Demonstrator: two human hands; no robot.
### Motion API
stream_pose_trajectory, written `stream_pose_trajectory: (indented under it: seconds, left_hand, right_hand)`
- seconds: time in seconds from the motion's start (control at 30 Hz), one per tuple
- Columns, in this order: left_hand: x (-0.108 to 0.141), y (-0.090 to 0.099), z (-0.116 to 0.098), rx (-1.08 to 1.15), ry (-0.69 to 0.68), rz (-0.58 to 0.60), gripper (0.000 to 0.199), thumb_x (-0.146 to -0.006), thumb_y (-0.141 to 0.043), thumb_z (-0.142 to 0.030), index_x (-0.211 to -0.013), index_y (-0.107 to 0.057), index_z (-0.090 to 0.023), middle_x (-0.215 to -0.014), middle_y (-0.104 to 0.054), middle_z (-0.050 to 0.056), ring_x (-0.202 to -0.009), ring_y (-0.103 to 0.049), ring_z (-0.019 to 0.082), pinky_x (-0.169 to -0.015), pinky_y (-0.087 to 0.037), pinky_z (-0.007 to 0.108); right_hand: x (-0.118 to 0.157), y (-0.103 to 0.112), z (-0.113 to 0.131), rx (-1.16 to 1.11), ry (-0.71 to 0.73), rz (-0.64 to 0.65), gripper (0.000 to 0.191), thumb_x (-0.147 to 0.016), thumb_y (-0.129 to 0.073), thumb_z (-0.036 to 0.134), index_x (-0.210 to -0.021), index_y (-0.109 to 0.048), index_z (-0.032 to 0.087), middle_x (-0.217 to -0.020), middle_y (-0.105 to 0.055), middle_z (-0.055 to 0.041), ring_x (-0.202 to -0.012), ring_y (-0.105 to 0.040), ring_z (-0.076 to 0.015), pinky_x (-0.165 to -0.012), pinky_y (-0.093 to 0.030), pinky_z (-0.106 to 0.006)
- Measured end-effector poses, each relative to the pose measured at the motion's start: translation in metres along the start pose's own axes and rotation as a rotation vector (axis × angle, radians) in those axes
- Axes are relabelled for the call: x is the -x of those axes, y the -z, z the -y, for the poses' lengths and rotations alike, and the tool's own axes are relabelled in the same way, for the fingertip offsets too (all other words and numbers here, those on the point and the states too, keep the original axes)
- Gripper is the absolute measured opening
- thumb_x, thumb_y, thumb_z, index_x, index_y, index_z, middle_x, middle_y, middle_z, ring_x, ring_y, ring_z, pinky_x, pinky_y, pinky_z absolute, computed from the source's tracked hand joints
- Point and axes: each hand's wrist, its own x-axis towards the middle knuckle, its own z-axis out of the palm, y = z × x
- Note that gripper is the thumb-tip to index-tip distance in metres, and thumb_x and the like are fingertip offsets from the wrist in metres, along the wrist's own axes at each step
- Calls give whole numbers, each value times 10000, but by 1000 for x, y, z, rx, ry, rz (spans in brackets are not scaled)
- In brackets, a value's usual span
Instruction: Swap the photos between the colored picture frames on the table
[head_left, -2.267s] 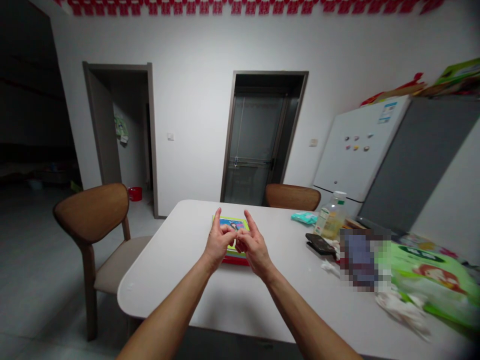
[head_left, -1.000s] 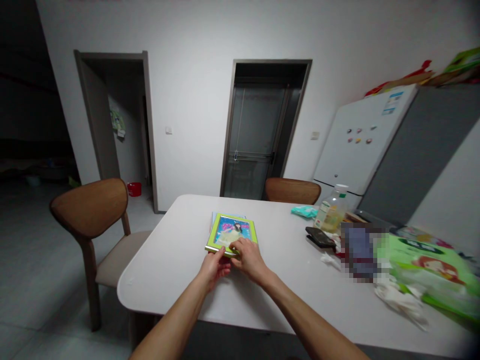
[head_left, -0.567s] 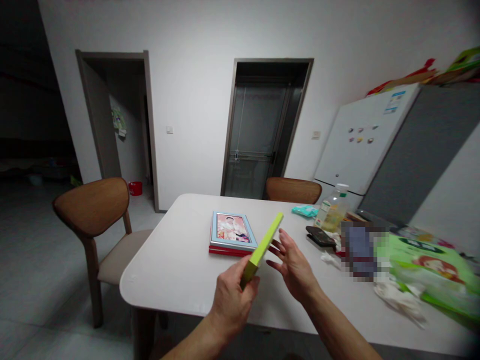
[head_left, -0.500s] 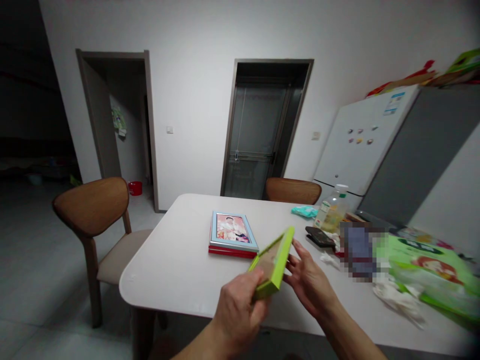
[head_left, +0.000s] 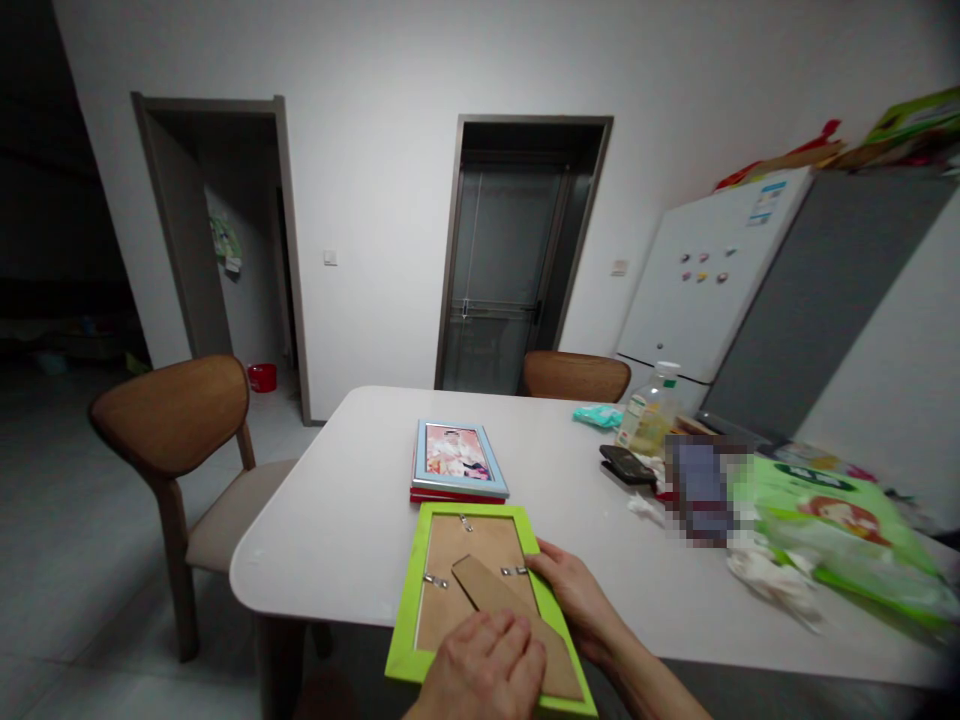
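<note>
A green picture frame [head_left: 412,600] is held with its brown backing board facing up, just over the table's near edge. Its stand leg [head_left: 480,583] and several metal clips show on the back. My left hand [head_left: 484,665] lies over the lower backing, fingers curled together against the stand; its thumb is hidden. Along the right side, my right hand [head_left: 574,595] grips the rim, thumb on top and the other fingers underneath. Beyond it on the table sits a light-blue picture frame [head_left: 487,462] with a photo, stacked on something red.
The white table [head_left: 322,540] carries a bottle [head_left: 649,408], a black wallet-like item [head_left: 627,465], crumpled tissues [head_left: 772,580], a teal packet [head_left: 597,416] and a green plastic pack [head_left: 832,510] on the right. A wooden chair [head_left: 176,415] stands at the left, another [head_left: 576,375] behind.
The green frame has turned from a tilted, edge-on pose to back side up, and come lower and nearer. My left hand moved onto its backing; my right hand now grips its right edge.
</note>
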Motion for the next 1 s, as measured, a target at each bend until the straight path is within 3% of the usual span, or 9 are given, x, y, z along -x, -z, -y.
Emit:
stream_pose_trajectory:
  seconds: [0.13,0.33,0.47,0.6,0.7,0.83,0.9,1.0]
  left_hand:
    - [8,-9,6,-15,44,172,284,-770,-444,-278,-1014,-527,-160,-1000,-637,61,-896,-585,189,-765,-471,301]
    - [14,-33,9,-3,94,258,267,-800,-430,-239,-1040,-516,-159,-1047,-614,65,-963,-549,198,-831,-431,313]
    - [11,-40,13,52,139,344,293,-801,-429,-226,-1078,-489,-150,-1094,-583,80,-1007,-519,206,-875,-398,329]
    - [2,-27,19,206,215,441,318,-780,-467,-266,-1081,-485,-163,-1133,-555,80,-1047,-491,210,-910,-366,353]
    - [0,-10,37,364,403,448,388,-713,-545,-334,-1068,-496,-185,-1147,-544,77,-1049,-486,217,-929,-343,376]
    - [11,-4,77,353,885,310,495,-692,-530,-270,-1158,-434,-131,-1254,-434,133,-1156,-380,246,-971,-277,374]
    - [19,-8,92,351,957,313,553,-668,-531,-240,-1192,-397,-120,-1290,-388,130,-1180,-349,243,-984,-257,353]
    - [28,-16,101,362,958,334,589,-658,-520,-227,-1217,-367,-123,-1320,-348,107,-1196,-328,222,-996,-240,318]
  right_hand:
    - [-31,3,-13,393,188,-81,336,-602,-473,206,-904,-609,146,-725,-670,-36,-602,-594,-168,-550,-441,-254]
    - [-54,12,-26,938,354,-278,397,-619,-452,196,-980,-596,116,-892,-651,-101,-781,-595,-200,-735,-428,-284]
    - [-62,14,-31,1143,409,-330,410,-667,-427,221,-1016,-581,68,-966,-616,-154,-896,-564,-221,-822,-389,-300]
    - [-65,17,-30,1191,420,-287,394,-678,-417,215,-1017,-579,99,-981,-611,-128,-913,-553,-201,-841,-375,-283]
    - [-62,18,-26,1201,457,-210,412,-622,-450,182,-1010,-582,140,-1002,-602,-88,-925,-536,-186,-848,-368,-261]
    - [-60,16,-23,1234,482,-183,390,-601,-460,165,-957,-615,130,-984,-599,-100,-896,-534,-189,-829,-373,-250]
    - [-60,13,-22,1252,476,-199,359,-624,-450,172,-931,-631,132,-952,-606,-103,-867,-542,-188,-806,-379,-249]
    - [-62,8,-23,1266,456,-238,318,-682,-430,219,-904,-648,151,-905,-611,-95,-830,-550,-179,-768,-386,-244]
